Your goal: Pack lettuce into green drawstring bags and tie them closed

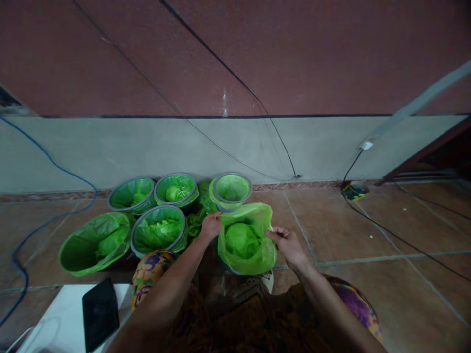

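The left hand pinches the left rim of a green plastic bag, its fingers pressed together on the film; the right hand grips the right rim, fingers curled and pinching the plastic between thumb and fingertips; the bag is held open between the two hands, just in front of the person's knees on the tiled floor, with a crumpled green mass inside it; to the left and farther off stand four round bowls, each lined with green plastic: one at far left, one beside it, one nearer, and one just behind the held bag; a loose green bag lies open at the left; a black phone rests on a white surface at near left; a blue cable trails across the floor.
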{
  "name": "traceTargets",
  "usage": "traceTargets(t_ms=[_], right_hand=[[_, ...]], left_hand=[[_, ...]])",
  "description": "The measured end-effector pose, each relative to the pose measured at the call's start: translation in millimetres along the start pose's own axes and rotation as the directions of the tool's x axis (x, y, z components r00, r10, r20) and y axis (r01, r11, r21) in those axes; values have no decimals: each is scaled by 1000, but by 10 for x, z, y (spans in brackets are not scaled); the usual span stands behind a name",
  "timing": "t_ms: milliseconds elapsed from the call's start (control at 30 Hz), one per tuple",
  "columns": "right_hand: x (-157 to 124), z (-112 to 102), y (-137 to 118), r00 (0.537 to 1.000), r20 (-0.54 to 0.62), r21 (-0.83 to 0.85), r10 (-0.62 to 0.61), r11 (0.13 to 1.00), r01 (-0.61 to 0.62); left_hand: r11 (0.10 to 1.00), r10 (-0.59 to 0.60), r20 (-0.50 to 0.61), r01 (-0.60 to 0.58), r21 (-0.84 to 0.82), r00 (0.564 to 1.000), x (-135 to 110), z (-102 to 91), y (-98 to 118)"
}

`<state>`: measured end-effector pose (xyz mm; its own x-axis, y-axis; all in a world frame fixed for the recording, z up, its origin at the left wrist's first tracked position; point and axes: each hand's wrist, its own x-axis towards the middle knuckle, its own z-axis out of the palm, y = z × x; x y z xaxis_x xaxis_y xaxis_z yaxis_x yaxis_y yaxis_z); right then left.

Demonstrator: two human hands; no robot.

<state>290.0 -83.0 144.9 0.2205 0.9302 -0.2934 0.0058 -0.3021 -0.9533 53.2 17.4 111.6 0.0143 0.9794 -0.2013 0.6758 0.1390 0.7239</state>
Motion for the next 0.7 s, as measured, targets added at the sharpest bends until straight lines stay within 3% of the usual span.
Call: traceTargets(t_ms=[133,267,467,600,700], right_hand=[[-70,-44,-151,1000,-16,55,-11,998,12],[-227,-55,-133,999,-1,103,-41,994,41],[-537,95,35,996,25,173,90,981,-93],[-652,185,103,996,17,236,83,968,-85],[-641,270,307,993,47,244,106,963,-114]], left_hand=[[990,118,17,-119,80,993,104,-84,223],[974,175,0,-173,148,985,290,-172,442],[951,208,-9,-201,233,978,463,-169,673],[950,241,-16,-232,211,970,538,-137,714],[965,194,-1,-190,182,981,571,-70,586]])
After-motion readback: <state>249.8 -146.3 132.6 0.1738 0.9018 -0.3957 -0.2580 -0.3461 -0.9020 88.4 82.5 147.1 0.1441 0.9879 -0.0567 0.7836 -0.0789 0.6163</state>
